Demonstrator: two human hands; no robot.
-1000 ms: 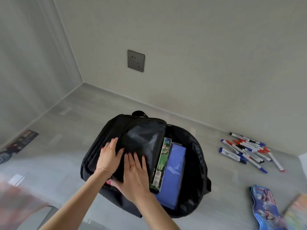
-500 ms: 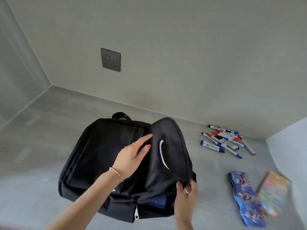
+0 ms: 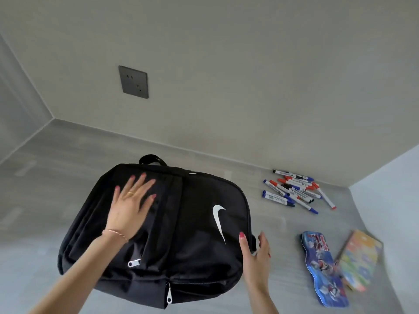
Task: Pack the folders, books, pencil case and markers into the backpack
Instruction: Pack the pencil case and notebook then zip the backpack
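backpack (image 3: 192, 234) lying flat, handle toward wall

The backpack (image 3: 158, 234) hides whatever lies inside it. The left hand (image 3: 130, 207) covers part of its top panel. Print on the pencil case (image 3: 324, 268) and the blurred colourful book (image 3: 360, 259) is unreadable. Marker (image 3: 294, 191) labels are too small to read.
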